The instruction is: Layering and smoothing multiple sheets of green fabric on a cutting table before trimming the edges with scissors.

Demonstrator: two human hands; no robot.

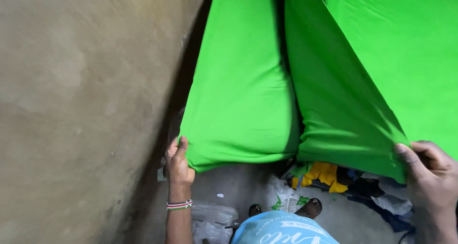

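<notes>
Bright green cloth sheet (248, 81) is hanging with its long axis running vertically; left hand (178, 163) and right hand (429, 172) fingers are pinching its lower corners.

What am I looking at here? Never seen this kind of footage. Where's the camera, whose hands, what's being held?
There is one picture, taken by a camera worn on a person's head and looking down, so both hands are that person's own. The left hand, with a striped beaded wristband, pinches the lower corner of a bright green cloth hanging in folds. The right hand grips another edge of the same cloth. A bare plastered wall fills the left side. Below is a concrete floor with a heap of mixed clothes, white plastic bags and the person's sandalled feet.
</notes>
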